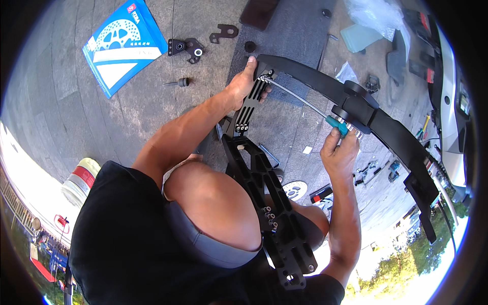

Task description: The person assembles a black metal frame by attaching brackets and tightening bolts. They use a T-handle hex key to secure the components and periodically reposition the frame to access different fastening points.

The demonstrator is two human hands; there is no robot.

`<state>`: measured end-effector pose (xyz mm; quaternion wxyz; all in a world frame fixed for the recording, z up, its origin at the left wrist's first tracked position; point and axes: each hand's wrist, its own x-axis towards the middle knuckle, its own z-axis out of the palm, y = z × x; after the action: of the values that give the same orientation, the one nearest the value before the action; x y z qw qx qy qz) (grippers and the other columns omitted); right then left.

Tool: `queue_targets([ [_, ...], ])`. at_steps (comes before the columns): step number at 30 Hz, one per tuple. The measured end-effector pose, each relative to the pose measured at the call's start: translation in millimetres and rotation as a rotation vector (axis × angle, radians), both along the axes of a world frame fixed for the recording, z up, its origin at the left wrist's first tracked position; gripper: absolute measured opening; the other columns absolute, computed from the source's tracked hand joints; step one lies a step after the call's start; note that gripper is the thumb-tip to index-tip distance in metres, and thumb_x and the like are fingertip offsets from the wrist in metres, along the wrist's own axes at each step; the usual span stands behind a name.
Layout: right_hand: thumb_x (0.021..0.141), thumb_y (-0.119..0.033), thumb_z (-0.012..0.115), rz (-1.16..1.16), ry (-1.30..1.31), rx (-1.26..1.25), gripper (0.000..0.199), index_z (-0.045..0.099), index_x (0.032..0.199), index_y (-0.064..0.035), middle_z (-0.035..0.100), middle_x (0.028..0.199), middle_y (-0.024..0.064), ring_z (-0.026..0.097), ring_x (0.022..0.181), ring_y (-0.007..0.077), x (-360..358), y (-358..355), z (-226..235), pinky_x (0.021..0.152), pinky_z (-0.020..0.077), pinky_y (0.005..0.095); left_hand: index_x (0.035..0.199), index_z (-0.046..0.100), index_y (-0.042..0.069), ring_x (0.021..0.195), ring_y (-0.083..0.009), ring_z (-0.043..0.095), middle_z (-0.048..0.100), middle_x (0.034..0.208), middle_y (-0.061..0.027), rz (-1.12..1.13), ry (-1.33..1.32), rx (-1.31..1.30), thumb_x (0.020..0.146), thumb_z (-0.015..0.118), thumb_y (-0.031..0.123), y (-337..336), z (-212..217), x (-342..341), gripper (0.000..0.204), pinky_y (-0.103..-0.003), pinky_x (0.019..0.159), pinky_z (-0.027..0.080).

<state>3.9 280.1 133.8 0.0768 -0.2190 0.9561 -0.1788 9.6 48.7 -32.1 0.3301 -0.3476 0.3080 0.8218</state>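
Screwdriver point(333, 122) in right hand point(340, 152); left hand point(242, 86) grips bracket point(246, 109)

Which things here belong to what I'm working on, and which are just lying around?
Seem to belong:
green-handled driver in your right hand
slotted black bracket in your left hand, driver tip at its far end
curved black piece beside it

Apparently lying about:
blue package
hooked black plate
clear plastic wrapping

Grey stone paving point(137, 118) is bearing a blue brake-disc package point(125, 53), a black hooked bracket point(221, 34), a dark mat point(300, 31) and a brake disc point(300, 186).
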Motion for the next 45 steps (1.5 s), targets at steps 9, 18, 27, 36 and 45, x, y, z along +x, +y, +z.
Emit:
queue_targets([
  [9, 0.085, -0.008, 0.056, -0.039, 0.005, -0.023, 0.03, 0.05, 0.112, 0.0023, 0.057, 0.095, 0.0262, 0.058, 0.081, 0.0464, 2.3, 8.8, -16.4, 0.07, 0.0468, 0.0502, 0.109, 0.056, 0.006, 0.062, -0.0177, 0.055, 0.059, 0.076, -0.0104, 0.049, 0.03, 0.051, 0.092, 0.024, 0.07, 2.7, -10.5, 3.5, 0.074, -0.035, 0.058, 0.05],
  [18, 0.083, -0.007, 0.058, -0.055, 0.017, -0.044, 0.033, 0.048, 0.113, 0.0012, 0.057, 0.094, 0.0262, 0.058, 0.081, 0.0465, 3.7, 8.9, -22.3, 0.071, 0.0466, 0.0514, 0.112, 0.06, 0.005, 0.066, -0.0196, 0.058, 0.06, 0.079, -0.0117, 0.047, 0.031, 0.044, 0.093, 0.021, 0.068, 3.1, -13.1, 4.6, 0.077, -0.035, 0.063, 0.052],
  [27, 0.087, -0.014, 0.061, 0.326, 0.048, 0.342, 0.043, 0.046, 0.122, 0.0047, 0.059, 0.094, 0.0252, 0.058, 0.083, 0.0454, -26.9, 15.9, 6.9, 0.066, 0.0467, 0.0531, 0.11, 0.06, 0.006, 0.066, -0.0185, 0.057, 0.059, 0.078, -0.01, 0.036, 0.03, 0.05, 0.093, 0.02, 0.069, 2.1, -12.6, 3.4, 0.076, -0.034, 0.062, 0.051],
  [36, 0.079, -0.005, 0.065, 0.218, 0.168, 0.175, 0.044, 0.042, 0.115, 0.006, 0.056, 0.099, 0.0298, 0.057, 0.089, 0.0466, -6.8, 4.9, -17.5, 0.082, 0.0473, 0.0521, 0.105, 0.056, 0.007, 0.061, -0.0167, 0.055, 0.058, 0.074, -0.0083, 0.036, 0.045, 0.085, 0.093, 0.019, 0.068, 2.9, -11.0, 3.7, 0.072, -0.034, 0.058, 0.05],
  [45, 0.092, -0.017, 0.056, -0.082, -0.004, 0.134, 0.028, 0.048, 0.097, 0.0092, 0.055, 0.067, 0.0271, 0.055, 0.061, 0.0467, -1.2, -17.6, -9.8, 0.053, 0.0409, 0.052, 0.106, 0.054, 0.005, 0.061, -0.0167, 0.055, 0.059, 0.074, -0.0089, -0.014, -0.007, -0.009, 0.094, 0.018, 0.066, 3.1, -2.4, -0.4, 0.072, -0.034, 0.058, 0.05],
])
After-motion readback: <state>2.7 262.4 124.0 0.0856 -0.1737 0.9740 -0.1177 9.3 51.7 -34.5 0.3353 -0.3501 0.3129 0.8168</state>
